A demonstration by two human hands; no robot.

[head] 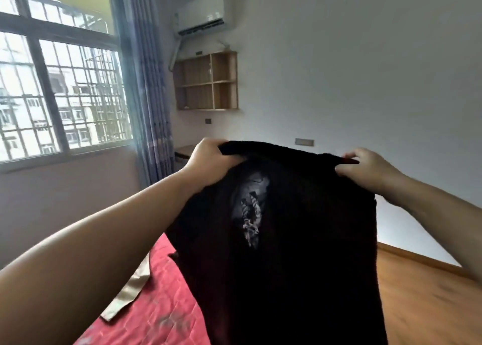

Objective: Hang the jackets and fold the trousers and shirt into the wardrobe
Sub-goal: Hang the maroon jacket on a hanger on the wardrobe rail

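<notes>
Both hands hold a black garment (287, 240) up in the air over the near edge of a bed with a red quilt (161, 305). The left hand (211, 159) is clenched round one top corner of the cloth, and the right hand (365, 167) pinches the other top corner between thumb and fingers. The cloth hangs slack between them and falls out of sight at the bottom. A pale print (250, 214) shows on it, so it is probably the shirt, though its shape is too dark to be sure. A beige strip of cloth (130, 290) lies on the quilt towards the left edge of the bed. No wardrobe is in view; there is only a small wooden wall shelf (206, 81) beside the curtain (148, 84). The step in hand looks like shaking the garment out before folding. The risk is that the right hand's light pinch slips, so that corner drops and the cloth bunches. Laying it down without seeing the bed under it could also trap the beige strip or leave creases in the fold.
</notes>
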